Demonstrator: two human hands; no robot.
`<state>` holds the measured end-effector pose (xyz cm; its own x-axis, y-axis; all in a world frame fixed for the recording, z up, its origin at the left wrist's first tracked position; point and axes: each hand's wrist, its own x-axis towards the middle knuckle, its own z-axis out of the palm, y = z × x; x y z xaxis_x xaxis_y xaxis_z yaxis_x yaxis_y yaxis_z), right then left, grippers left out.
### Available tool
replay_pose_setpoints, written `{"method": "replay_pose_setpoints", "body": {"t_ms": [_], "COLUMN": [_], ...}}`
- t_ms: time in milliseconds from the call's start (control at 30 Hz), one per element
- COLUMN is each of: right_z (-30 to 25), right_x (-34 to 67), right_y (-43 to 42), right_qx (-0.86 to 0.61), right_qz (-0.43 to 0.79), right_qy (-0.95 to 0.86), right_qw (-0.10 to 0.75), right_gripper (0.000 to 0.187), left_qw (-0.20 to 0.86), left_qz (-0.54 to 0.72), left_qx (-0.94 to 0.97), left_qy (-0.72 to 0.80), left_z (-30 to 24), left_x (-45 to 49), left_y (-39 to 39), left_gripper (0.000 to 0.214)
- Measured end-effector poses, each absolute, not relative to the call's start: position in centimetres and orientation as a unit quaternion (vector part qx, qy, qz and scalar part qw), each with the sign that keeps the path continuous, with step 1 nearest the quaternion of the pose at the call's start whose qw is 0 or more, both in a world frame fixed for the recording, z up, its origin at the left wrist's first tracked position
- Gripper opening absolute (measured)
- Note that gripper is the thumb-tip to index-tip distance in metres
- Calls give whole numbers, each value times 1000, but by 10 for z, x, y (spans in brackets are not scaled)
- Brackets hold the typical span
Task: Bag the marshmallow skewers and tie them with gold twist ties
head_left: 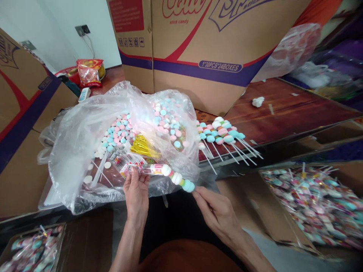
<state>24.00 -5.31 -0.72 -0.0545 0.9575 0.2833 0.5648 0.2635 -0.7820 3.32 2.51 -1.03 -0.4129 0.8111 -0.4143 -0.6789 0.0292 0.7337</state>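
Left hand (136,192) pinches clear printed plastic sleeve (138,168); right hand (217,211) fingertips grip pastel candy skewer (177,178); best kept aligned.

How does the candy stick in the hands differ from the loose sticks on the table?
The held stick sits partly inside a printed sleeve; the loose sticks are bare. The held stick is gripped by the left hand and right hand; the loose sticks lie untouched in a pile on the table. Both carry pastel pink, white and blue candy.
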Motion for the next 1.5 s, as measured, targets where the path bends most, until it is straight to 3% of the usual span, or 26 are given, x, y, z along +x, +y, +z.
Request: {"method": "replay_pose_setpoints", "body": {"t_ms": [200, 433, 900, 1133, 1500], "right_z": [5, 0, -7, -5, -14], "right_x": [254, 229, 183, 201, 141], "right_y": [-48, -40, -25, -35, -21], "right_qx": [-534, -535, -568, -526, -478], "right_qz": [237, 291, 248, 454, 554], "right_qy": [-725, -697, -687, -655, -582], "right_qw": [365, 378, 379, 298, 354], "right_gripper": [21, 30, 33, 40, 45], "left_qw": [486, 493, 606, 604, 596], "left_qz": [693, 659, 604, 620, 599], "left_qx": [226, 260, 232, 209, 204], "left_qy": [483, 506, 463, 456, 495], "left_z": [-11, -11, -5, -7, -9], "left_x": [28, 44, 58, 39, 26], "left_y": [25, 13, -1, 3, -15], "left_gripper": [33, 30, 36, 37, 34]}}
